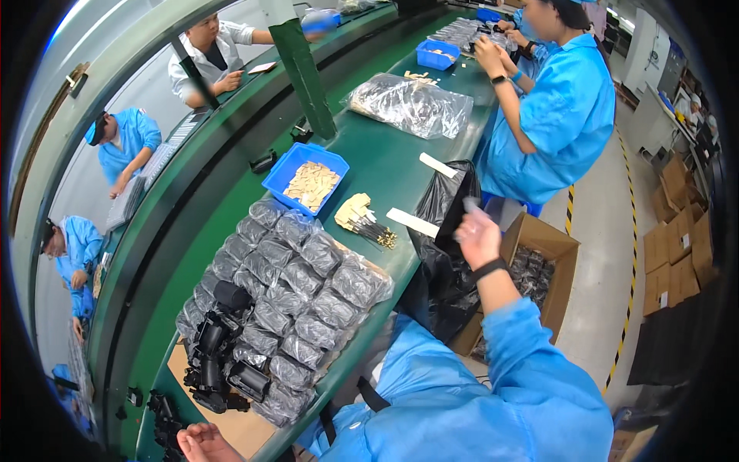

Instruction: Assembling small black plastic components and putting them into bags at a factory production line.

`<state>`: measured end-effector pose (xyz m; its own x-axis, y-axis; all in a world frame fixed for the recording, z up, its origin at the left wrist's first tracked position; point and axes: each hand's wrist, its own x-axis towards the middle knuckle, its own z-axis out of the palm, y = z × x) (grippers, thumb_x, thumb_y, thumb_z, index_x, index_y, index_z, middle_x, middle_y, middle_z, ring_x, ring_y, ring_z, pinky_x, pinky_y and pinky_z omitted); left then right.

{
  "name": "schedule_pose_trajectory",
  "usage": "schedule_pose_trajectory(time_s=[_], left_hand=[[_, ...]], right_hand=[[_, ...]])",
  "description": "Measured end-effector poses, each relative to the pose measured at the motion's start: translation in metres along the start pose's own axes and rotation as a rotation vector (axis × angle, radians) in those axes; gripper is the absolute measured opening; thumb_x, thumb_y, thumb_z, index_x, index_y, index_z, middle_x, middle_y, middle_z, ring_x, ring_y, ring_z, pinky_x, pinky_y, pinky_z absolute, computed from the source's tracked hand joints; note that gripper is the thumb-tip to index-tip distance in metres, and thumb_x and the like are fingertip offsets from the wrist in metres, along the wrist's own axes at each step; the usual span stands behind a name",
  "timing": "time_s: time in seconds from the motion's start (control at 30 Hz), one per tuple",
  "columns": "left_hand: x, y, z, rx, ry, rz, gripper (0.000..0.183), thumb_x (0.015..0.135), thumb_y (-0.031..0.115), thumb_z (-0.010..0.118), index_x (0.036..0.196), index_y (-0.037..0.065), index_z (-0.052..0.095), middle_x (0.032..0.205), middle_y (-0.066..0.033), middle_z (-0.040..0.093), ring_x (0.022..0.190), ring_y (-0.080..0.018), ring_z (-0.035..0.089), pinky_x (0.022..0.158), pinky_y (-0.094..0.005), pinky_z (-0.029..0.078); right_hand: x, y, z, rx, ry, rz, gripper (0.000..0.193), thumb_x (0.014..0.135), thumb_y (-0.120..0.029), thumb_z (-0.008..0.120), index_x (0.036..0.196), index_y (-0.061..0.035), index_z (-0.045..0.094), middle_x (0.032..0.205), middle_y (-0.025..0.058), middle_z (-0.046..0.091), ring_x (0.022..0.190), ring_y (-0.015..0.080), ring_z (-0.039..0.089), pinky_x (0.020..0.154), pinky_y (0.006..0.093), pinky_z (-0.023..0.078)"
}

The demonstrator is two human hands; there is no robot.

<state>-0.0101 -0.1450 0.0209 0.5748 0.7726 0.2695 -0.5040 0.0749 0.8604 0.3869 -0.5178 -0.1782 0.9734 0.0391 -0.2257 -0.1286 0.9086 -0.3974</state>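
Observation:
My right hand (479,237), a dark band on its wrist, is raised over a black plastic bag (440,296) at the table edge. Its fingers are closed, and something pale and translucent shows blurred at the tips. At the lower edge my left hand (206,443), partly cut off, has its fingers loosely bent and apart from the parts, with nothing visible in it. Near it lie black plastic parts (212,350), some on top of rows of plastic-wrapped dark parts (296,277). More black parts (163,420) lie left of this hand.
A blue bin (271,182) of beige tags stands behind the wrapped rows, beside a bunch of corded tags (362,219). Pale strips (413,222) jut from the table edge. An open carton (566,258) is at right. A co-worker (550,115) sits beyond; clear bags (408,105) lie farther along.

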Motion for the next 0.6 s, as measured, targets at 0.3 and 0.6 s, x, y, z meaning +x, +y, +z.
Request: schedule_pose_trajectory(time_s=[0.3,0.6], left_hand=[[0.0,0.009,0.002,0.1,-0.001,-0.045,0.015,0.089,0.014,0.054,0.098,0.003,0.058,0.095,-0.0092,0.062,0.089,-0.0227,0.057,0.083,-0.0361,0.044],[-0.005,0.0,-0.006,0.161,0.099,-0.064,0.013,0.09,0.011,0.052,0.099,0.002,0.057,0.094,-0.0104,0.062,0.088,-0.0225,0.058,0.081,-0.0355,0.045]], right_hand=[[0.032,0.002,-0.068,-1.953,0.237,0.371,0.098,0.066,-0.042,0.063,0.145,-0.0136,0.012,0.144,0.0288,0.016,0.134,0.0395,0.017,0.107,0.0431,0.022],[-0.006,-0.072,-0.126,-2.892,0.394,-0.276,0.041,0.075,-0.029,0.058,0.112,-0.012,0.059,0.12,0.0139,0.052,0.119,0.0359,0.04,0.101,0.0546,0.025]])
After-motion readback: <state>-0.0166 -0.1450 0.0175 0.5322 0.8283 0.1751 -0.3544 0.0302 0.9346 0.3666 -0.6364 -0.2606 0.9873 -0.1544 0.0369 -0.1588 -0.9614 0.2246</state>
